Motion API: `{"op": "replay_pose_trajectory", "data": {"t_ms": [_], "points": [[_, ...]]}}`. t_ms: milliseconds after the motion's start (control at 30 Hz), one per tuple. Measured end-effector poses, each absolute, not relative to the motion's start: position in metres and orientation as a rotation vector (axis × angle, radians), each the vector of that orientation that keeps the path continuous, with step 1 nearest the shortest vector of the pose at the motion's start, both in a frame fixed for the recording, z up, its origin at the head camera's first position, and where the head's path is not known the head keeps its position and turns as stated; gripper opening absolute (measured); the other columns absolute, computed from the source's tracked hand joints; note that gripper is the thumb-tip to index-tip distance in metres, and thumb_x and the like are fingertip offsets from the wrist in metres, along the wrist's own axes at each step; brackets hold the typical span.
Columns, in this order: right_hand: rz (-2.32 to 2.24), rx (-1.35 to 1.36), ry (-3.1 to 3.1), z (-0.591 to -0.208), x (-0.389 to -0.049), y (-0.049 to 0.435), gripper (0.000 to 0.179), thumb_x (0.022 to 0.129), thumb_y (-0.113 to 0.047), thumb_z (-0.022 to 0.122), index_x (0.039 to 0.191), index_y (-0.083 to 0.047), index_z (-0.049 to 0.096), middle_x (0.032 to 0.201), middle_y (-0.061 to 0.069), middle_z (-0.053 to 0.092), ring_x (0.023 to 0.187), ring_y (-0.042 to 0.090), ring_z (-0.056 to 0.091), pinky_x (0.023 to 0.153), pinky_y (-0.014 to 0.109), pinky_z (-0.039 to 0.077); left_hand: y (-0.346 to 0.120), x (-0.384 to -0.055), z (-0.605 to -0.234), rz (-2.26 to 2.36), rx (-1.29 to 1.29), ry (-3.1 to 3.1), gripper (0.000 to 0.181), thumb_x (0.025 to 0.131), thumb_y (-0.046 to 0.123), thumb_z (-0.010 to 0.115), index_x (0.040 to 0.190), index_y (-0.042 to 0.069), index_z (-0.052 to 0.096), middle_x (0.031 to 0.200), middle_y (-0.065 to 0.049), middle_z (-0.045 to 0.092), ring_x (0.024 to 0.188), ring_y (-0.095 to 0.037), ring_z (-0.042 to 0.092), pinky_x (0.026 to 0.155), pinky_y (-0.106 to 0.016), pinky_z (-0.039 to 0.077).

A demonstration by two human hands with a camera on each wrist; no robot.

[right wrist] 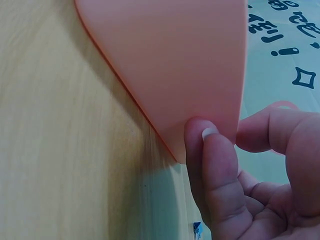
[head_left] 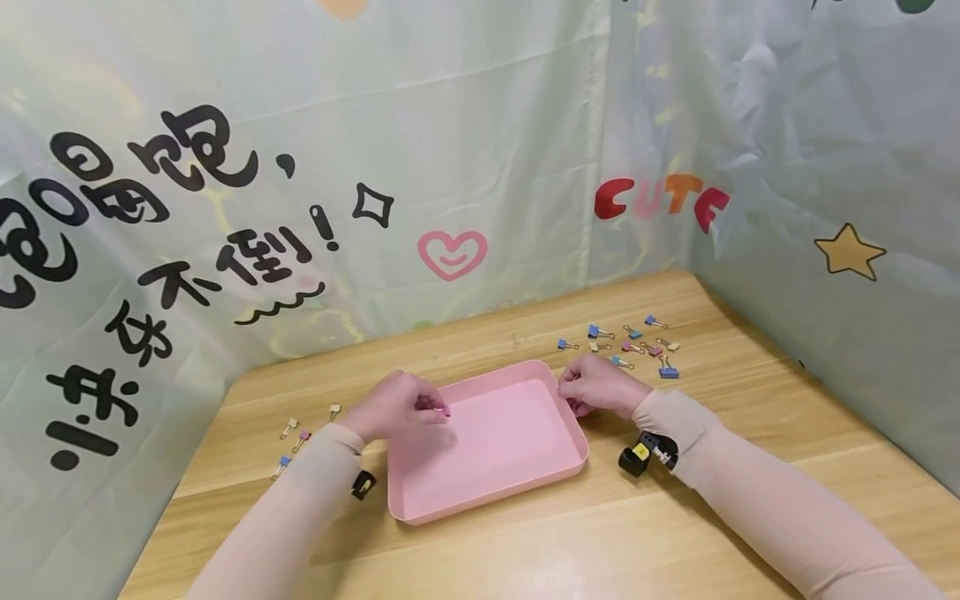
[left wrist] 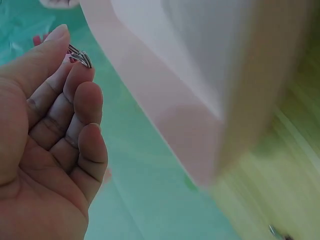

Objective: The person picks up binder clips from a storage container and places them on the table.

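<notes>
A pink rectangular tray (head_left: 498,446) stands on the wooden table, its floor bare. Over its left back part, my left hand (head_left: 401,406) pinches a small pink binder clip (head_left: 444,411) between thumb and index finger. The left wrist view shows the clip's silver wire handles (left wrist: 80,57) at the fingertips, with the other fingers loosely bent. At the tray's right wall, my right hand (head_left: 603,386) pinches the rim. In the right wrist view its fingers (right wrist: 220,160) press the outside of the wall while the thumb lies at the rim.
Several blue, teal, pink and cream binder clips (head_left: 632,347) lie scattered at the back right. A smaller group of clips (head_left: 302,440) lies left of the tray, partly behind the left forearm. Printed cloth walls (head_left: 517,200) border the table at the back and sides.
</notes>
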State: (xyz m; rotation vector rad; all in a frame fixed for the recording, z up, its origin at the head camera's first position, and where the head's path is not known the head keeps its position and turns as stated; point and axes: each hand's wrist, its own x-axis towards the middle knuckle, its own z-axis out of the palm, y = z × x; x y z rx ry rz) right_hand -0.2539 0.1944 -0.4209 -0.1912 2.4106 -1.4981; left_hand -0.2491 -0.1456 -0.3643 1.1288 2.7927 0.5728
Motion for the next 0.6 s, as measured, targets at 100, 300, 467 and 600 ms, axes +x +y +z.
{"op": "replay_pose_trajectory", "data": {"t_ms": [100,300,467,600], "points": [[-1.492,-0.195,2.413,-0.421,-0.254,0.194,0.014,0.081,-0.007,0.060,0.090,0.003,0.065,0.078,0.010,0.065,0.065,0.018,0.062,0.059,0.031,0.055,-0.168,-0.245,-0.363,0.600,1.037,2.825,0.005,0.082,0.023,0.077,0.082,0.019,0.074,0.072,0.017,0.065,0.065,0.000,0.059,0.061,-0.022,0.051],[-1.488,-0.197,2.409,-0.421,-0.254,0.195,0.015,0.081,-0.007,0.059,0.090,0.003,0.065,0.078,0.010,0.065,0.066,0.018,0.062,0.060,0.032,0.056,-0.212,-0.239,-0.366,0.677,0.914,2.873,0.006,0.083,0.022,0.076,0.083,0.018,0.073,0.072,0.013,0.065,0.063,-0.003,0.059,0.059,-0.023,0.051],[-1.498,-0.207,2.397,-0.420,-0.254,0.194,0.015,0.082,-0.007,0.060,0.092,0.005,0.064,0.079,0.010,0.064,0.066,0.018,0.063,0.060,0.032,0.056,-0.241,-0.232,-0.371,0.707,0.795,2.898,0.004,0.085,0.020,0.074,0.082,0.018,0.072,0.074,0.006,0.068,0.060,-0.006,0.056,0.055,-0.023,0.049],[-1.500,-0.216,2.394,-0.420,-0.254,0.194,0.015,0.083,-0.007,0.060,0.091,0.005,0.064,0.079,0.011,0.064,0.067,0.018,0.062,0.060,0.032,0.056,-0.261,-0.224,-0.381,0.699,0.748,2.877,0.005,0.086,0.017,0.073,0.082,0.015,0.072,0.075,0.003,0.069,0.061,-0.006,0.055,0.055,-0.023,0.048]]}}
